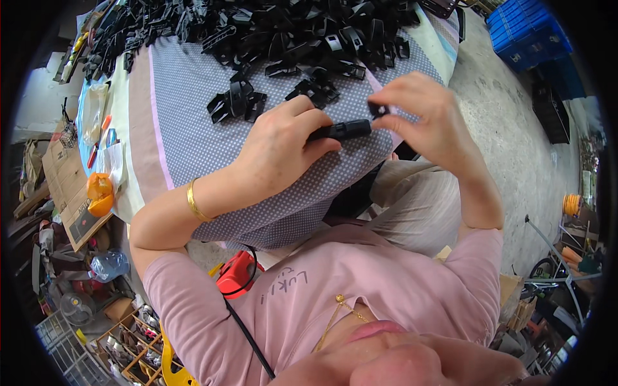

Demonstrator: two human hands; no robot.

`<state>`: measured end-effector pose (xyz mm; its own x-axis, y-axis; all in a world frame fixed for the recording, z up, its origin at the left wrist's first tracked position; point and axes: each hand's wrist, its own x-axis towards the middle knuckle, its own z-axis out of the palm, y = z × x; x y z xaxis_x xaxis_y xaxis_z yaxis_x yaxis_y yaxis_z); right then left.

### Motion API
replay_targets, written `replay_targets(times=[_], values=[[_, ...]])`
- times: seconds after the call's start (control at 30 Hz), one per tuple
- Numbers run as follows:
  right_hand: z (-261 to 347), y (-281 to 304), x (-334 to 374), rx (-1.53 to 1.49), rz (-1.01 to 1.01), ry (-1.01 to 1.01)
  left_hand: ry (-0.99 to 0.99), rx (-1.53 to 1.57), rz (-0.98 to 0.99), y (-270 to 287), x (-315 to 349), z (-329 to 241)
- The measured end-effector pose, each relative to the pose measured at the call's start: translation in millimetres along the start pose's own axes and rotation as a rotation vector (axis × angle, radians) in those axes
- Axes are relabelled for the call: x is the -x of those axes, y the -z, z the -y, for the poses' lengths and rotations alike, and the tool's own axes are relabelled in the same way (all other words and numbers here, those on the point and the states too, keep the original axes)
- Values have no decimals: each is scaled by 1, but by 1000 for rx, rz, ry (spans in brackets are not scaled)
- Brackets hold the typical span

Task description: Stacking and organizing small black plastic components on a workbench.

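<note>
My left hand [283, 141] grips a long black plastic part [351, 130] near the table's front edge, thumb and fingers closed round its left end. Just right of that part's free end, my right hand [421, 116] pinches a small black plastic piece [378, 110] between thumb and fingers. The two black things are close to each other; whether they touch I cannot tell. Beyond my hands, a few loose black clip-like parts [237, 100] lie on the dotted cloth [187, 116]. A large heap of similar black parts [283, 32] covers the table's far side.
An orange object [100, 194] sits at the table's left edge, near a red-and-white pen-like tool [92, 157]. Blue crates [524, 32] stand on the concrete floor [483, 83] at the far right. A flattened cardboard box [71, 193] and a water bottle [109, 265] are at the left.
</note>
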<state>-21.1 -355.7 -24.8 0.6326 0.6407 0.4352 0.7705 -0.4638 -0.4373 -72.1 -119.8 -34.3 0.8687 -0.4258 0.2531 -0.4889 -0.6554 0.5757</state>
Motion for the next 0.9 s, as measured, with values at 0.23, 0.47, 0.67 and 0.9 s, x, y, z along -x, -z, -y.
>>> replay_targets(times=[0.23,0.47,0.67,0.9], values=[[10,-2,-2,22,94,60,-13,86,-48,2,5,13],[12,-22,-14,-72,91,183,10,135,-56,-1,0,11],[1,-21,-14,-336,288,112,-29,219,108,38,-23,20],[-11,-41,-32,-8,-119,203,71,-525,-442,85,-34,145]])
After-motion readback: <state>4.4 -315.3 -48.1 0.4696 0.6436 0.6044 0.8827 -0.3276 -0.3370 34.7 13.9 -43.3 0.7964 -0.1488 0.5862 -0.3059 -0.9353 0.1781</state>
